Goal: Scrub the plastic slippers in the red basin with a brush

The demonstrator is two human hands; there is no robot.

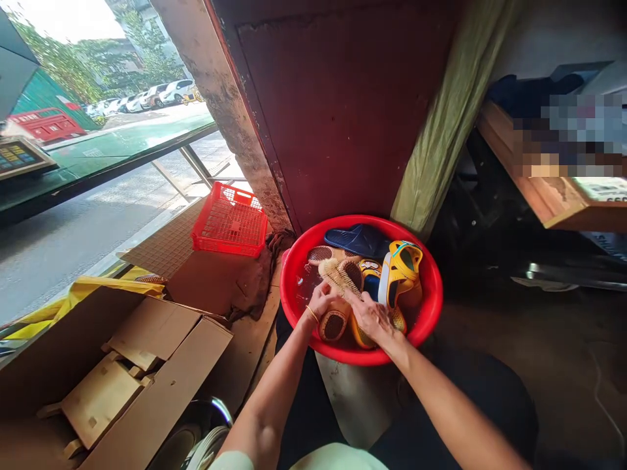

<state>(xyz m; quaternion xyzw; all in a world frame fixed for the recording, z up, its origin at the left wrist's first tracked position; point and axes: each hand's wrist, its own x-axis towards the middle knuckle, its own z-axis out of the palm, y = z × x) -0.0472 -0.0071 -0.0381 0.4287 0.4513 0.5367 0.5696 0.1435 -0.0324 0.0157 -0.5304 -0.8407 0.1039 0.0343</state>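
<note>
Over a round red basin (432, 307), both hands are on a tan ridged item (336, 275); whether it is a brush or a slipper sole is unclear. My left hand (321, 301), with a thin band at the wrist, pinches its near left side. Fingers of my right hand (373, 318) are closed around its lower right end. Around them in the basin lie a dark blue slipper (357, 240), a yellow and white clog (402, 271) and several tan shoes with brown insoles (334, 325). Some water shows at the basin's left inside.
Left of the basin is a red plastic crate (232, 225) on cardboard. An open cardboard box (171, 365) with wooden pieces (102, 398) stands at lower left. Behind are a dark red door (337, 111) and a pale green curtain (441, 143). A wooden table (519, 160) stands right.
</note>
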